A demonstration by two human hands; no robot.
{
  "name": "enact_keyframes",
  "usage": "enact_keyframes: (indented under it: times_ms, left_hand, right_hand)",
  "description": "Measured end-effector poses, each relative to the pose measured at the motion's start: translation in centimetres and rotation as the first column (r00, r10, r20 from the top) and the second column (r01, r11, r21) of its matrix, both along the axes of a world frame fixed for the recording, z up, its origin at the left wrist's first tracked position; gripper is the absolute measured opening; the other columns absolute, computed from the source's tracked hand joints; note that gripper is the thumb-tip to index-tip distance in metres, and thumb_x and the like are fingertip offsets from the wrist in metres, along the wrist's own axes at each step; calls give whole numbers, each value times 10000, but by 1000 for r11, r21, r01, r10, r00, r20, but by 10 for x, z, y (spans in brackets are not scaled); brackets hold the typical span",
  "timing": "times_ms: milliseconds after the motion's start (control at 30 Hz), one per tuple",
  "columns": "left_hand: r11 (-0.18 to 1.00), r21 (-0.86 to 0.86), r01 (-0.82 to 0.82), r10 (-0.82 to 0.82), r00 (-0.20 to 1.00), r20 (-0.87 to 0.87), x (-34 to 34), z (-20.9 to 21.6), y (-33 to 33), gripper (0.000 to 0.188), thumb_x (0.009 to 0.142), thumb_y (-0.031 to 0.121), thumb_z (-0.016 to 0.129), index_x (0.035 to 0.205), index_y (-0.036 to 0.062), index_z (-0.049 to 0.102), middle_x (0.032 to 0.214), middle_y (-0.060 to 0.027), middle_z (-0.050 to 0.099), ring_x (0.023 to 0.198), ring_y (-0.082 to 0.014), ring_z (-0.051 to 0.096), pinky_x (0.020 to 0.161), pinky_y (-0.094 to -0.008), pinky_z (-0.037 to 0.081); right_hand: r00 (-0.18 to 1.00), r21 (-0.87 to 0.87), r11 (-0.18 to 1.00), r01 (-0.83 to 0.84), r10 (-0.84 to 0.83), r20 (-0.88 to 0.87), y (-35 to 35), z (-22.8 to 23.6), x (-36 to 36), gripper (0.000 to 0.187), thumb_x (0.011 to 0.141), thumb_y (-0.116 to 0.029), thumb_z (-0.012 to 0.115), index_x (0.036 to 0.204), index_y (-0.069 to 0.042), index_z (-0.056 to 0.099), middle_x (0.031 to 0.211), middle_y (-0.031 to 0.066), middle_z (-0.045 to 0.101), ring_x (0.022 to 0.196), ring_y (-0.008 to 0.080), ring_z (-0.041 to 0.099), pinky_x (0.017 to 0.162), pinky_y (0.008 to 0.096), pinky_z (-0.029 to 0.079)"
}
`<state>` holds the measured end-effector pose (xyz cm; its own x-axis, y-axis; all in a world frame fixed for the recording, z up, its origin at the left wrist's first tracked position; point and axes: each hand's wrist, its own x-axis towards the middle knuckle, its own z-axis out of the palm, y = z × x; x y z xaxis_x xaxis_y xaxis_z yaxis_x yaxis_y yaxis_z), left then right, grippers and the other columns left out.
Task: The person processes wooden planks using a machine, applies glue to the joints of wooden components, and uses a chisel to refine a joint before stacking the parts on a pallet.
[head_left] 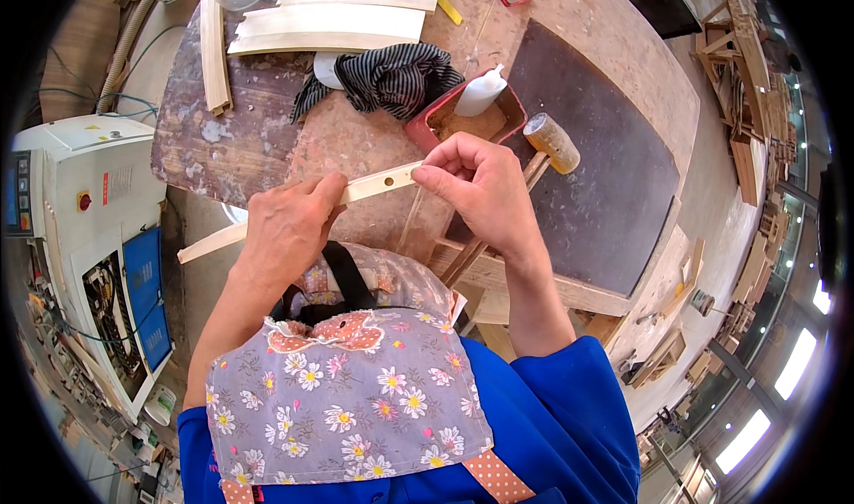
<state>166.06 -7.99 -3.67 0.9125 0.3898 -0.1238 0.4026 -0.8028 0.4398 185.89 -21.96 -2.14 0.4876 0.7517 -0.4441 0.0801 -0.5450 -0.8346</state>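
Observation:
My left hand point(289, 224) is closed around a narrow pale wooden strip point(365, 186), whose free end sticks out to the left past my wrist. A round dark hole shows in the strip between my two hands. At the strip's right end, the thumb and fingers of my right hand point(476, 184) pinch its tip; whether they also hold something small is hidden. Just beyond my right hand stands a red box point(429, 129) with a white squeeze bottle point(480, 92) leaning in it. Beside it lies a mallet point(553, 144), its handle running under my right hand.
Curved pale boards point(338, 24) are stacked at the table's far left, near a single slat point(214, 55). A striped cloth point(400, 77) lies bunched in front of them. A dark panel point(605, 166) covers the table's right. A white machine cabinet point(89, 175) stands left.

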Motion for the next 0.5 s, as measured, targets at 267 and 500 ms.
enact_keyframes:
  times_ms: [267, 500]
  left_hand:
    - [1000, -5, 4, -4, 1000, -1, -1, -1, 1, 225, 806, 112, 723, 985, 111, 586, 769, -82, 629, 700, -302, 642, 594, -427, 475]
    - [1000, -7, 5, -5, 1000, 1, 0, 1, 1, 225, 803, 98, 723, 980, 107, 585, 765, -82, 632, 701, -299, 645, 598, -425, 477]
  right_hand:
    - [1000, 14, 1000, -9, 9, -10, 0, -5, 1, 239, 843, -249, 758, 882, -20, 700, 754, 80, 703, 693, 139, 657, 650, 285, 494]
    - [1000, -23, 1000, -19, 19, 18, 3, -1, 1, 235, 833, -249, 761, 872, -28, 692, 759, 82, 706, 702, 157, 668, 661, 301, 504]
